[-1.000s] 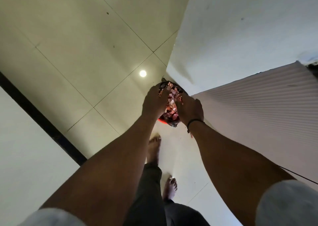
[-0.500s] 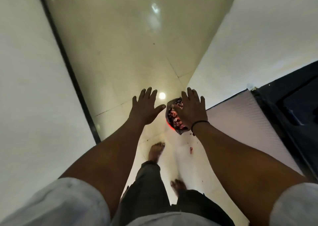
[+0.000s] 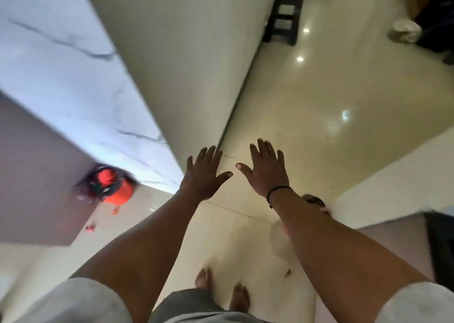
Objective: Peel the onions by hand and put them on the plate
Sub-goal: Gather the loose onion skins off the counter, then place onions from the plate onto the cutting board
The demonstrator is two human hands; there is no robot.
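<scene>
Both your left hand (image 3: 205,172) and right hand (image 3: 266,169) are spread and empty, no onions or plate in view, so this looks like the post-peeling walk; next, find them.

The orange-red bin lined with a dark bag (image 3: 111,187), standing on the glossy cream tiled floor (image 3: 307,126) at the corner of the grey cabinet, is smeared by motion blur, so its contents cannot be made out. Small pinkish scraps (image 3: 90,228) on the floor below it are too blurred to identify. A dark stool (image 3: 285,15) is cut off by the top edge, and the things on it are too small to tell.
</scene>
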